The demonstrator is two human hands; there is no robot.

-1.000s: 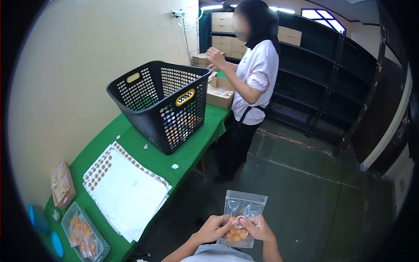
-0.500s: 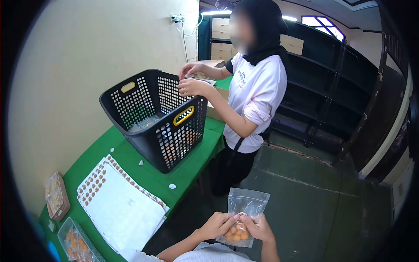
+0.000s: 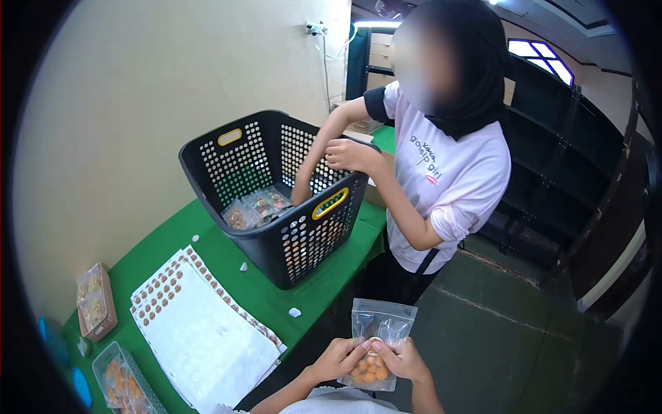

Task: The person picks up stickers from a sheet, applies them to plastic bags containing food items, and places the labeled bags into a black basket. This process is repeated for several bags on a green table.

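A clear zip bag of round orange snacks [image 3: 369,373] is held upright in front of my body. My left hand [image 3: 339,357] grips its left side and my right hand [image 3: 405,360] its right side. Both thumbs press on a small round sticker [image 3: 374,347] on the bag's front. To the left, sheets of round brown stickers [image 3: 200,331] lie on the green-covered table [image 3: 169,231]; part of the top sheet is bare white backing.
A black perforated basket [image 3: 258,238] holds several packed bags [image 3: 256,207]. A co-worker [image 3: 455,159] stands behind it, one arm inside. A wicker basket [image 3: 96,307] and a clear plastic box [image 3: 124,379] of snack packs stand at the left. Scraps dot the cloth.
The co-worker has reached one arm down into the black basket and leaned closer. My view has shifted, so the table sits further right. My hands keep their hold on the bag.
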